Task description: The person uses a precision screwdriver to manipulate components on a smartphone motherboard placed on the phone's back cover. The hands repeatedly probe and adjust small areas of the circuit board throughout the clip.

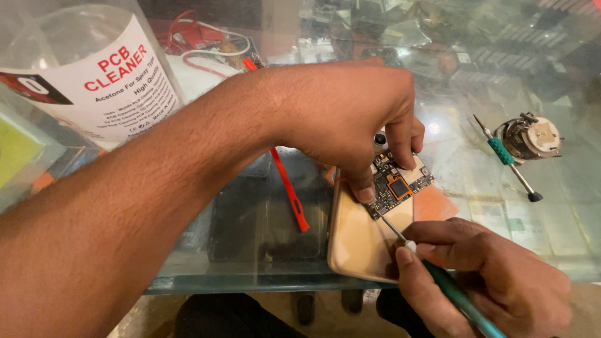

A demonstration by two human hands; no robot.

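My left hand [341, 116] reaches across the glass table [250, 250] and pinches a small phone circuit board [400, 184] between thumb and fingers, holding it down on a gold phone back cover [360, 241]. Low at the right, my right hand [482, 281] grips a teal-handled screwdriver [451, 291]. Its thin metal tip [389, 226] touches the lower edge of the board. The cover lies near the table's front edge.
A large clear bottle with a white label [94, 69] stands at the back left. A red strap [289, 188] lies on the glass. At the right rest a green-handled tool [508, 159] and a round metal part [532, 136]. Red cables [200, 34] sit behind.
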